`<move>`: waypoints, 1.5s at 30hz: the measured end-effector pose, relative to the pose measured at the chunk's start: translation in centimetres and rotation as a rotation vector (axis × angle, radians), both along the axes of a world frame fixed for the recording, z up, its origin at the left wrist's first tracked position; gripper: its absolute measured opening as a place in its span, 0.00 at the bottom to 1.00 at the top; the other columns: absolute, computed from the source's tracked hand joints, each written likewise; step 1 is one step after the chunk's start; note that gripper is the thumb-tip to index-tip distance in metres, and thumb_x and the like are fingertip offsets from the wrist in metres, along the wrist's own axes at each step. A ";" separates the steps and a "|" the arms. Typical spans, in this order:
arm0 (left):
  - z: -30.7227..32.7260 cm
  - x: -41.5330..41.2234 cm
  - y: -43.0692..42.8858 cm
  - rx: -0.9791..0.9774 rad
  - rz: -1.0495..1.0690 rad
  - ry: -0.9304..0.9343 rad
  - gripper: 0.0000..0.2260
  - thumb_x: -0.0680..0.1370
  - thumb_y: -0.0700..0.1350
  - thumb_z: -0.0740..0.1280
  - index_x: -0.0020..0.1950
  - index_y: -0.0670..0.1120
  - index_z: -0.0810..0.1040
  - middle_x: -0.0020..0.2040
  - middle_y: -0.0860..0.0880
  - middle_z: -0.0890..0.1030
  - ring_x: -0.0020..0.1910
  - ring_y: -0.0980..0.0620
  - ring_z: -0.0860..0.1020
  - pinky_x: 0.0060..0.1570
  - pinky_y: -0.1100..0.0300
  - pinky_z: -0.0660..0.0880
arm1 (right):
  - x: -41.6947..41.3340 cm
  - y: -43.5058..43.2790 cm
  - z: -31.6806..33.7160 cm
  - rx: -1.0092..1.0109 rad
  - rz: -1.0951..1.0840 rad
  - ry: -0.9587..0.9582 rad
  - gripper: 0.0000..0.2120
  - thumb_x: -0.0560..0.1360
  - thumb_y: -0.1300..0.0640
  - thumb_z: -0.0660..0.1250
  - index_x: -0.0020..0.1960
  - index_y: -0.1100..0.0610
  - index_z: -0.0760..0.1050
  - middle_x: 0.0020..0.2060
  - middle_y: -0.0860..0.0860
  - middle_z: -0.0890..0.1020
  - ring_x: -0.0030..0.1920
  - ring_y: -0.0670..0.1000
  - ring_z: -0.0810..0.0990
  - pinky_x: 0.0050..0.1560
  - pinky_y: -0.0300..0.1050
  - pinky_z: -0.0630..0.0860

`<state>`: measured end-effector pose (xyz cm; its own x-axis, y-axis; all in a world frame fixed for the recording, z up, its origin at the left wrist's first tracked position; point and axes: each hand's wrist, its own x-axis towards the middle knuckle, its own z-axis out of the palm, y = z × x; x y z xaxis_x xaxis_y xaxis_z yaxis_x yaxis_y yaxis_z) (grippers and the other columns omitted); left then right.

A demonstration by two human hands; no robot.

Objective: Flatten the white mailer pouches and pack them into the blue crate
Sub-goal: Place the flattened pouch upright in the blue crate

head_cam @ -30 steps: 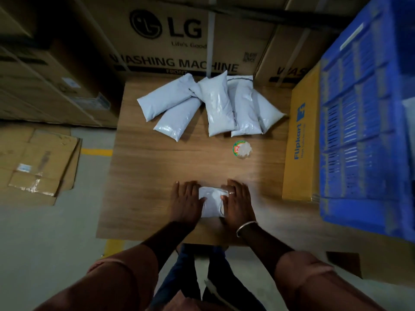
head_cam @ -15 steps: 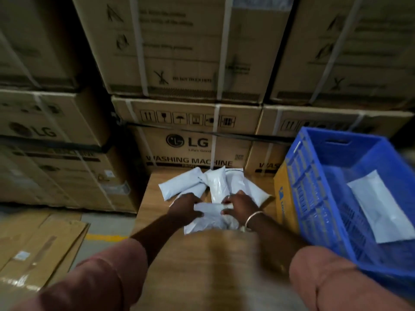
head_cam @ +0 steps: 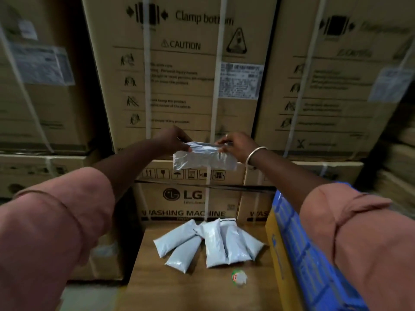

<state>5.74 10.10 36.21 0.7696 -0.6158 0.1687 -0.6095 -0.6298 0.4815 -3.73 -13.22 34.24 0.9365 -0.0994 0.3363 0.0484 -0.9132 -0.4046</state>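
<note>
I hold one white mailer pouch (head_cam: 203, 157) up in the air in front of the stacked boxes. My left hand (head_cam: 171, 139) pinches its upper left corner and my right hand (head_cam: 239, 143) pinches its upper right corner, so it hangs stretched between them. Several puffy white pouches (head_cam: 211, 243) lie in a fan on the wooden table (head_cam: 179, 288) below. The blue crate (head_cam: 310, 254) stands at the right, partly hidden by my right arm; its inside is out of sight.
A wall of LG washing machine cartons (head_cam: 179, 75) rises right behind the table. A yellow box (head_cam: 275, 250) stands between table and crate. A small round green-rimmed lid (head_cam: 239, 278) lies on the table near the pouches.
Both hands have lifted the pouch from the table, where they were pressing it flat, up to chest height. The view has tilted upward with them.
</note>
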 end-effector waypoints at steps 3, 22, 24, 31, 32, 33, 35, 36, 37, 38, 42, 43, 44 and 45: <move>1.1 -0.2 0.3 0.005 -0.024 -0.009 0.12 0.77 0.42 0.72 0.60 0.44 0.83 0.56 0.45 0.85 0.49 0.52 0.80 0.47 0.57 0.74 | -0.5 0.2 0.8 -0.008 -0.009 -0.008 0.11 0.74 0.59 0.72 0.56 0.53 0.84 0.53 0.50 0.86 0.54 0.48 0.82 0.61 0.50 0.78; -1.6 -7.7 -26.2 0.046 -0.470 -0.026 0.11 0.76 0.41 0.73 0.58 0.41 0.84 0.55 0.45 0.85 0.52 0.47 0.81 0.53 0.55 0.76 | -18.3 -19.0 -1.5 0.018 -0.397 0.054 0.13 0.71 0.59 0.77 0.55 0.59 0.84 0.51 0.56 0.86 0.55 0.53 0.84 0.56 0.44 0.77; -2.2 -9.6 -30.5 0.044 -0.523 -0.037 0.12 0.76 0.41 0.73 0.59 0.40 0.84 0.56 0.42 0.85 0.54 0.47 0.81 0.55 0.56 0.75 | -21.2 -22.0 -1.8 -0.004 -0.437 0.066 0.13 0.71 0.60 0.77 0.55 0.61 0.84 0.52 0.58 0.86 0.55 0.54 0.83 0.55 0.42 0.75; -5.0 -14.8 -42.7 0.104 -0.698 -0.040 0.11 0.76 0.40 0.73 0.59 0.42 0.84 0.56 0.43 0.85 0.53 0.48 0.81 0.51 0.58 0.74 | -28.8 -29.7 -4.3 0.028 -0.609 0.138 0.12 0.70 0.58 0.77 0.53 0.60 0.84 0.49 0.57 0.86 0.50 0.51 0.83 0.46 0.40 0.73; -5.6 -15.3 -44.0 0.109 -0.708 -0.039 0.11 0.76 0.39 0.73 0.58 0.42 0.85 0.55 0.44 0.85 0.52 0.49 0.80 0.50 0.60 0.72 | -29.4 -30.5 -4.9 0.031 -0.618 0.149 0.12 0.71 0.58 0.77 0.53 0.60 0.84 0.48 0.57 0.86 0.49 0.50 0.83 0.44 0.39 0.70; -6.3 -15.6 -45.3 0.118 -0.718 -0.043 0.10 0.76 0.39 0.72 0.57 0.43 0.85 0.55 0.44 0.86 0.52 0.50 0.80 0.49 0.61 0.71 | -29.9 -31.0 -5.5 0.029 -0.630 0.159 0.12 0.71 0.58 0.76 0.53 0.61 0.84 0.48 0.57 0.86 0.48 0.50 0.82 0.43 0.37 0.68; -7.7 -15.9 -47.5 0.142 -0.731 -0.050 0.10 0.75 0.38 0.73 0.56 0.43 0.86 0.54 0.44 0.86 0.54 0.47 0.82 0.49 0.60 0.71 | -30.5 -31.9 -6.9 0.042 -0.650 0.176 0.12 0.71 0.58 0.76 0.53 0.61 0.84 0.48 0.57 0.86 0.48 0.52 0.83 0.44 0.37 0.67; -8.5 -15.9 -48.8 0.153 -0.737 -0.047 0.10 0.74 0.39 0.74 0.55 0.44 0.86 0.54 0.44 0.86 0.55 0.46 0.81 0.50 0.60 0.70 | -30.7 -32.6 -7.8 0.062 -0.657 0.190 0.12 0.71 0.58 0.76 0.53 0.61 0.84 0.49 0.58 0.86 0.49 0.54 0.83 0.45 0.38 0.68; -9.2 -16.0 -49.6 0.172 -0.747 -0.045 0.11 0.73 0.39 0.75 0.55 0.44 0.86 0.54 0.45 0.86 0.56 0.46 0.81 0.51 0.60 0.70 | -30.8 -33.0 -8.7 0.070 -0.668 0.204 0.12 0.71 0.58 0.76 0.53 0.61 0.84 0.49 0.58 0.86 0.50 0.55 0.83 0.46 0.39 0.70; -9.8 -16.1 -50.2 0.199 -0.760 -0.046 0.11 0.74 0.40 0.75 0.56 0.45 0.86 0.55 0.46 0.86 0.56 0.47 0.81 0.52 0.60 0.71 | -30.8 -33.3 -9.6 0.074 -0.676 0.210 0.12 0.71 0.57 0.76 0.53 0.60 0.84 0.48 0.58 0.86 0.50 0.56 0.83 0.47 0.41 0.72; -13.3 -17.4 -52.8 0.296 -0.817 -0.026 0.10 0.77 0.39 0.72 0.58 0.44 0.85 0.56 0.47 0.85 0.57 0.49 0.80 0.57 0.61 0.69 | -31.2 -35.0 -13.8 0.118 -0.765 0.244 0.11 0.71 0.57 0.75 0.53 0.59 0.84 0.49 0.58 0.86 0.51 0.57 0.83 0.49 0.41 0.72; -14.4 -17.7 -53.4 0.316 -0.820 -0.023 0.10 0.76 0.39 0.72 0.58 0.44 0.85 0.57 0.46 0.85 0.57 0.48 0.81 0.57 0.60 0.70 | -31.4 -35.1 -14.9 0.126 -0.784 0.257 0.11 0.71 0.58 0.74 0.52 0.59 0.84 0.49 0.58 0.86 0.51 0.57 0.83 0.49 0.41 0.73; -15.4 -18.0 -53.9 0.328 -0.818 -0.020 0.10 0.76 0.39 0.72 0.57 0.44 0.86 0.57 0.46 0.85 0.58 0.47 0.81 0.57 0.60 0.71 | -31.5 -35.0 -16.0 0.136 -0.798 0.273 0.10 0.71 0.58 0.73 0.52 0.58 0.84 0.49 0.58 0.86 0.51 0.58 0.83 0.50 0.42 0.74; -16.5 -18.2 -54.4 0.331 -0.817 -0.017 0.10 0.76 0.39 0.72 0.57 0.45 0.86 0.57 0.46 0.85 0.59 0.47 0.81 0.58 0.58 0.73 | -31.5 -34.9 -17.1 0.150 -0.816 0.283 0.09 0.71 0.58 0.73 0.51 0.58 0.84 0.48 0.58 0.86 0.51 0.58 0.84 0.50 0.43 0.75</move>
<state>-12.48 -44.33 19.75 0.0665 -0.9919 -0.1081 -0.9358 -0.0996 0.3382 -35.26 -48.15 17.14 0.5998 -0.7995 0.0316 -0.7176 -0.5549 -0.4209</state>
